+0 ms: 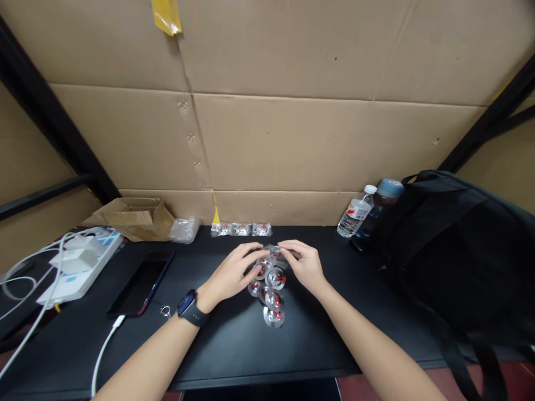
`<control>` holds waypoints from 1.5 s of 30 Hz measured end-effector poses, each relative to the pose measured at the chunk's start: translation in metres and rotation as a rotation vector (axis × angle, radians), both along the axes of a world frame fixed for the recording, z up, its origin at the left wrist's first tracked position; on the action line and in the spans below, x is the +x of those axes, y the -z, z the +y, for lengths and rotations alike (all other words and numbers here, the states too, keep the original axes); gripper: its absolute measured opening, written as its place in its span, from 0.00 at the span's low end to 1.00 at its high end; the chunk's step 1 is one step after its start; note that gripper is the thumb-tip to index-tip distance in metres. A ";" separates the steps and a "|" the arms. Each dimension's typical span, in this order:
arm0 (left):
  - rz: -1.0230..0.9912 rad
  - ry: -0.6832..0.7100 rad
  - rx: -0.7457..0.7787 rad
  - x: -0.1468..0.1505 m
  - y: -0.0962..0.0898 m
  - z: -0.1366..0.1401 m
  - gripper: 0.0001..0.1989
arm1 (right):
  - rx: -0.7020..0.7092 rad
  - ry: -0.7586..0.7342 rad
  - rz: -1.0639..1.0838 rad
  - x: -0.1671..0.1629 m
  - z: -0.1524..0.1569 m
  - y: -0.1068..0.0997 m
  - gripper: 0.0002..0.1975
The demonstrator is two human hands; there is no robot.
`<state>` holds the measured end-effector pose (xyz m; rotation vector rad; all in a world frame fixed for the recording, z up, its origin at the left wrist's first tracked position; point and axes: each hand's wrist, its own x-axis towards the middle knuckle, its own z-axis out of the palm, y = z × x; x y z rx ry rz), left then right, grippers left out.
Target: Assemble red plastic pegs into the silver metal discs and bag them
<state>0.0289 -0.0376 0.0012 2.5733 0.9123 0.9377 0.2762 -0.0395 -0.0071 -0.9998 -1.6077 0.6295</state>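
A small clear plastic bag (273, 250) with a shiny disc showing in it lies between my hands, above a loose group of discs. My left hand (234, 271), wearing a dark watch (188, 303), has its fingers curled at the bag's left edge, the thumb close over a disc. On the bag's right side, my right hand (304, 266) pinches it between thumb and fingers. Several round silver discs with red middles, such as this nearest disc (273, 317), overlap on the black table below the hands. Part of the group is hidden by my left fingers.
Along the back lie three bagged discs (241, 229), a clump of clear bags (184, 230) and an open cardboard box (134, 220). At left are a power strip (79, 273), phone (142, 284) and ring (166, 311). Bottles (356, 211) and a black backpack (455, 262) stand right.
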 end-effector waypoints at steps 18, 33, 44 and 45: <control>-0.580 0.015 -0.566 0.019 0.028 0.003 0.12 | -0.048 -0.141 0.136 -0.023 -0.013 0.016 0.12; -0.807 -0.005 -0.498 0.017 0.020 0.002 0.13 | -0.070 -0.233 0.109 -0.018 -0.009 0.016 0.09; -0.674 -0.022 -0.541 0.016 0.020 0.003 0.18 | -0.267 -0.261 0.324 -0.017 -0.009 0.011 0.21; -0.664 -0.030 -0.536 0.016 0.019 0.003 0.18 | -0.294 -0.266 0.332 -0.016 -0.008 0.010 0.21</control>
